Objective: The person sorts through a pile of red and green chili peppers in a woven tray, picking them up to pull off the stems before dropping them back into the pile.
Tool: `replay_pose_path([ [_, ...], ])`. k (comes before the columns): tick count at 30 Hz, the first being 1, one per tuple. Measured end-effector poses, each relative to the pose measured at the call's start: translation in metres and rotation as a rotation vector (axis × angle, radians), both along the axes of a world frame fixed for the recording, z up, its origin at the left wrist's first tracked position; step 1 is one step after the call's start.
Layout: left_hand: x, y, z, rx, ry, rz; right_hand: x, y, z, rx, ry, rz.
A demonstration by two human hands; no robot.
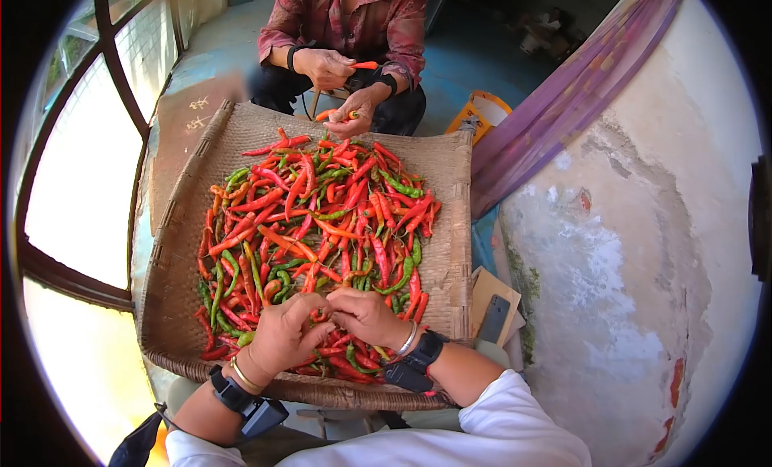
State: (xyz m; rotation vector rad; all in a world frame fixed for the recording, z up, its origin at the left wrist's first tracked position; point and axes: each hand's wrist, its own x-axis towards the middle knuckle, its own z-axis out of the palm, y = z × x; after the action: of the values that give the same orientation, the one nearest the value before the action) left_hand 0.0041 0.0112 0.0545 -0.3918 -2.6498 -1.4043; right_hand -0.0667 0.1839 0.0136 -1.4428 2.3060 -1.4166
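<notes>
My left hand (283, 337) is closed around a red chili pepper (319, 315), a small part of which shows between the fingers. Close against it, my right hand (368, 316) pinches at the same pepper's end; the fingertips hide the exact grip. Both hands are over the near side of a large woven basket tray (446, 226). A broad heap of chili peppers (322, 218), mostly red with some green and orange ones, lies in the tray under and beyond my hands.
Across the tray sits a person (346, 24) holding an orange-red pepper in each hand. A phone (494, 318) lies on a board at the right, beside a worn wall (595, 306). A purple curtain (563, 105) hangs at the right, windows (76, 161) stand left, and a yellow container (482, 113) is behind.
</notes>
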Motion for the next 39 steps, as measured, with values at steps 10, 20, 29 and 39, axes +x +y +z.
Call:
replay_pose_path([
  [10,-0.001,0.012,-0.014,-0.147,-0.079,-0.064,0.003,0.015,0.007,-0.518,-1.257,0.069],
  [20,-0.003,0.01,-0.02,-0.241,-0.216,-0.027,-0.015,0.023,0.005,-0.217,-1.161,-0.235],
  [29,0.0,0.004,-0.033,-0.42,-0.253,-0.124,-0.067,0.053,0.023,-1.051,-1.229,-0.334],
  [39,0.008,0.006,-0.052,-0.732,-0.229,-0.353,-0.028,0.022,-0.007,0.364,-0.651,0.019],
])
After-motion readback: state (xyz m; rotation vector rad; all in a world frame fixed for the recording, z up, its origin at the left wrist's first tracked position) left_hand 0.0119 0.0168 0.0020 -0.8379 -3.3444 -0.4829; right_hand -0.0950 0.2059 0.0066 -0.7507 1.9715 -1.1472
